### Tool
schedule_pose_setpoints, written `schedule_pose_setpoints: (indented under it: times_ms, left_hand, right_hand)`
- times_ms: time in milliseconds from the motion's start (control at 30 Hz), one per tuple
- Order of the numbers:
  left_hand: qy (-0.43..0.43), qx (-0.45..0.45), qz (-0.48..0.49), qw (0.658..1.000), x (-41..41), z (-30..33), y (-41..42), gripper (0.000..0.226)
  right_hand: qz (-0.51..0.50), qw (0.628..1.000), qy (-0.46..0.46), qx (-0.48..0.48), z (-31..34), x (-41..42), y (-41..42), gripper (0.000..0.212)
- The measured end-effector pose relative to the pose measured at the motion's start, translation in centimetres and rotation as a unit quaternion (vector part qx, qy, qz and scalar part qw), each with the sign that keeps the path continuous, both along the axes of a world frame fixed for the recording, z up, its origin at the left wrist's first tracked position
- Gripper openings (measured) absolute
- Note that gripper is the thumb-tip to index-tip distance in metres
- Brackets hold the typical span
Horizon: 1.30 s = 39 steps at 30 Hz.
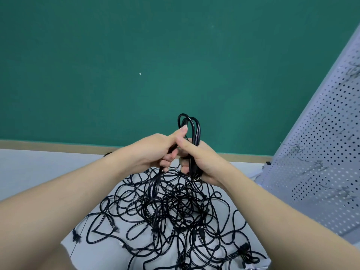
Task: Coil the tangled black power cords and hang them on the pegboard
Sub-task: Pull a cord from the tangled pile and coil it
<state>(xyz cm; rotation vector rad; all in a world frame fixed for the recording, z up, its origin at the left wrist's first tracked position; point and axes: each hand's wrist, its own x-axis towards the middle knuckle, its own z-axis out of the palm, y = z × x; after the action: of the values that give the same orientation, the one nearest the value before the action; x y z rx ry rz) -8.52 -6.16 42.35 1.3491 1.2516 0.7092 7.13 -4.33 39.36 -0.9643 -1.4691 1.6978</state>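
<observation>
A large tangle of black power cords [175, 211] lies spread on the white table [29, 168] below my hands. My right hand [200, 160] grips a partly coiled black cord [191, 125], whose loops stick up above my fist. My left hand [161, 149] holds a strand of the same cord, thumb pressed against the loops, and that strand drops down into the tangle. The white pegboard [321, 152] leans at the right, with several metal hooks [315, 164] on it; nothing hangs on the hooks I can see.
A green wall [136, 65] with a wooden trim strip rises behind the table. Several plugs [77, 235] lie at the edges of the tangle. A small black object [268, 163] sits by the pegboard's base.
</observation>
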Motion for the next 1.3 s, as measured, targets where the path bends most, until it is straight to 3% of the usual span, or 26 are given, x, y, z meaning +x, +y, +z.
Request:
schedule_pose_setpoints:
  times_ms: [67,200,267,333,433,533,733,900,1100,1300]
  left_hand:
    - [-0.036,-0.029,-0.021,0.999,0.2,0.1,-0.1,0.070]
    - [-0.152,-0.083,-0.043,0.984,0.4,0.1,-0.4,0.063]
    - [-0.229,-0.104,-0.052,0.967,0.3,0.2,-0.5,0.045]
    - [-0.253,-0.076,-0.065,0.962,0.4,0.0,-0.6,0.023]
    - [-0.206,-0.004,-0.069,0.976,0.8,-0.5,-0.9,0.019]
    - [-0.101,0.067,-0.071,0.990,0.7,-0.4,-0.9,0.016]
    - [-0.016,0.067,-0.087,0.994,0.6,-0.2,-0.9,0.019]
    - [-0.009,0.014,-0.086,0.996,0.5,0.0,-0.8,0.027]
    - [0.054,0.051,-0.116,0.991,0.6,0.2,-1.1,0.032]
    - [-0.005,-0.013,-0.133,0.991,0.5,0.2,-1.3,0.027]
  right_hand:
    - [0.002,1.000,-0.006,0.022,0.1,0.0,-0.3,0.038]
    - [-0.023,0.999,0.043,0.001,0.4,0.0,-0.5,0.036]
    - [-0.040,0.997,0.058,-0.008,0.8,0.4,-0.3,0.042]
    - [-0.056,0.996,0.072,-0.014,1.2,0.7,-0.3,0.042]
    - [-0.102,0.991,0.079,-0.026,1.8,0.5,-0.7,0.039]
    - [-0.166,0.984,0.066,0.009,2.0,0.1,-0.6,0.021]
    - [-0.220,0.975,0.017,0.041,1.2,0.0,0.2,0.023]
    - [-0.243,0.963,0.113,0.008,2.0,1.1,1.4,0.021]
    - [-0.281,0.947,0.157,-0.007,2.4,1.4,2.2,0.023]
    - [-0.317,0.927,0.202,-0.013,3.1,1.5,3.0,0.024]
